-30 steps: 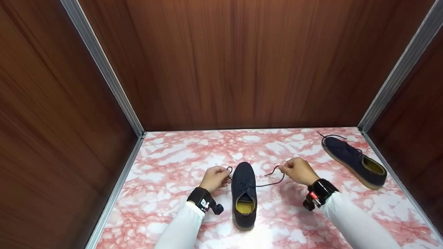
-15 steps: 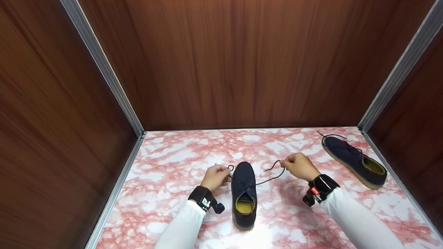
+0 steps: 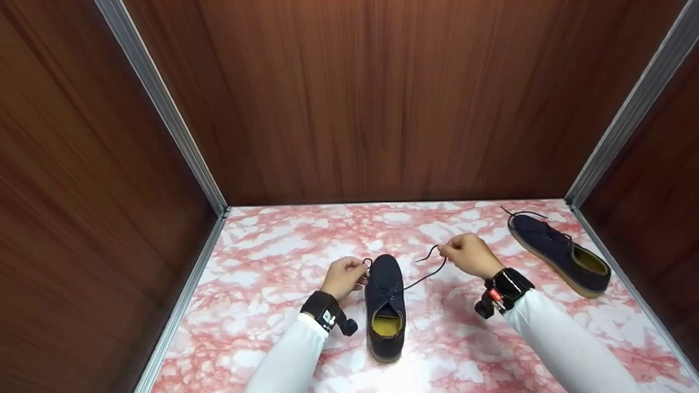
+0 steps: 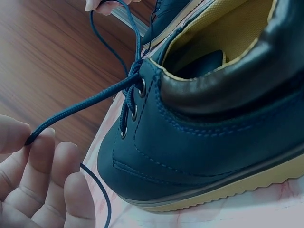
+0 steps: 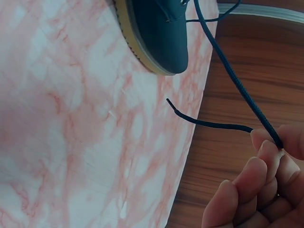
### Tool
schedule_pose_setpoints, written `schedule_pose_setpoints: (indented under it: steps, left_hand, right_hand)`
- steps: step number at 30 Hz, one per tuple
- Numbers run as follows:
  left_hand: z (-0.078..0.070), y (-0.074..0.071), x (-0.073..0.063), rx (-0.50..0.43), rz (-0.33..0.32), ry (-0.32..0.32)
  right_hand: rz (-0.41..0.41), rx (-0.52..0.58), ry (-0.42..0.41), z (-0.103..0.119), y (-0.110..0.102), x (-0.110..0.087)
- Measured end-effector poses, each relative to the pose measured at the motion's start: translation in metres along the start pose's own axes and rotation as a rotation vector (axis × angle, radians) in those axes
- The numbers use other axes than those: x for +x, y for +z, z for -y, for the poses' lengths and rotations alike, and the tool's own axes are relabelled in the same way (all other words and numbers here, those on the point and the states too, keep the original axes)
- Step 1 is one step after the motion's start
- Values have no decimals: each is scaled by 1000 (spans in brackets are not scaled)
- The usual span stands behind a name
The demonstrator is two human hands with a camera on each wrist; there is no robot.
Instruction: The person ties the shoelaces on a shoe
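Observation:
A navy lace-up shoe (image 3: pixel 386 273) with a yellow lining stands in the middle of the table, toe pointing away. On its left, my left hand (image 3: pixel 342 277) pinches one end of its shoelace (image 4: pixel 80 104) between thumb and forefinger, the lace running up to the top eyelets. My right hand (image 3: pixel 468 255), out to the right and a little farther forward, pinches the other lace end (image 5: pixel 235 78) and holds it raised. The free tip of that lace (image 5: pixel 209 124) dangles past the fingers. In the left wrist view both laces meet at a crossing over the eyelets.
A second navy shoe (image 3: pixel 557 254) lies at the far right, its laces loose at the toe. The table top (image 3: pixel 284 234) is red-and-white marbled. Brown wood panels (image 3: pixel 349 103) with grey metal corner strips (image 3: pixel 164 103) enclose it at the back and sides.
My right hand has risen and moved forward, drawing its lace into a steeper slant from the shoe. My left hand has shifted slightly forward and right, closer to the toe.

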State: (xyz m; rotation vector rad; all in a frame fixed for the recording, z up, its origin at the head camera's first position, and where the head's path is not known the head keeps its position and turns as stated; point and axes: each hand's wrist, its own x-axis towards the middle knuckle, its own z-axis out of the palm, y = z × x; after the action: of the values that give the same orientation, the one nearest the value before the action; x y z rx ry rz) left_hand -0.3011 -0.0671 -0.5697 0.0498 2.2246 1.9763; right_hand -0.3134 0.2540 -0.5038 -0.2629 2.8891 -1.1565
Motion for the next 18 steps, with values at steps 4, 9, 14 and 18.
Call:
schedule_pose_setpoints:
  steps: [4, 9, 14, 18]
  left_hand:
    - [0, 1, 1, 8, -1, 2]
    - [0, 3, 1, 43, -11, 25]
    - [-2, 5, 0, 74, -14, 46]
    - [-3, 6, -1, 81, -3, 52]
  right_hand:
    - [-5, 6, -15, 4, 0, 3]
    - [-12, -1, -18, 12, 0, 6]
    - [-14, -6, -19, 20, 0, 8]
    - [-14, 0, -23, 25, 1, 10]
